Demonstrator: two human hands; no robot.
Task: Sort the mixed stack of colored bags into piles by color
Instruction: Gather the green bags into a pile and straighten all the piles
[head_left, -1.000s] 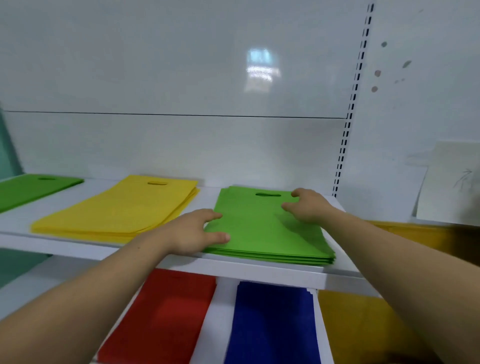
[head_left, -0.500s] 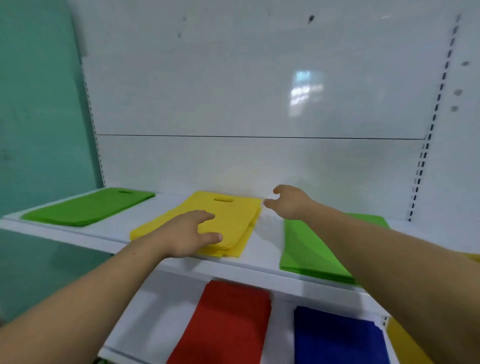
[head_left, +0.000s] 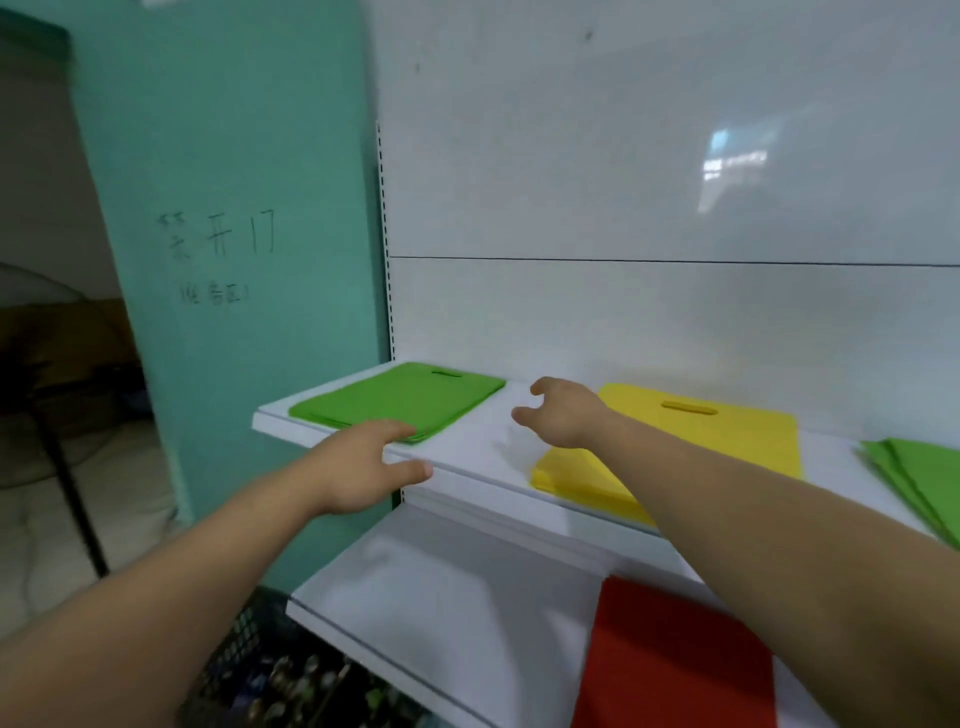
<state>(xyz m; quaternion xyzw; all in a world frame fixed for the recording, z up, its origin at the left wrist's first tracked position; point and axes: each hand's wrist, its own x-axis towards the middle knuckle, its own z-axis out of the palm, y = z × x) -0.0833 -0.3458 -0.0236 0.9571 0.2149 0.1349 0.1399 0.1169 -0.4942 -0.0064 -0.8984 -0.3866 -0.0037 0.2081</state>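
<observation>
Left of centre, the left hand (head_left: 363, 467) lay spread, its fingers (head_left: 400, 431) nearly straight, their tips at the near edge of the green pile (head_left: 400, 400) on the upper shelf (head_left: 467, 452) and gripping nothing. At centre, the right hand (head_left: 566, 415) hung between that pile and the yellow pile (head_left: 727, 436), loosely curled and empty.

On the upper shelf (head_left: 467, 452), a bare white strip runs between the left green pile (head_left: 400, 397) and the yellow pile (head_left: 727, 436). The right grip (head_left: 563, 418) hangs over this strip with loosely curled fingers, holding nothing. The left grip (head_left: 363, 467) sits at the front edge of the left green pile, fingers relaxed. The white back panel (head_left: 623, 322) closes the shelf behind and a teal wall (head_left: 234, 208) bounds it on the left. Another green pile (head_left: 924, 478) fills the far right. Below, the lower shelf (head_left: 441, 597) is bare left of the red pile (head_left: 675, 660), under the upper shelf's overhang.
</observation>
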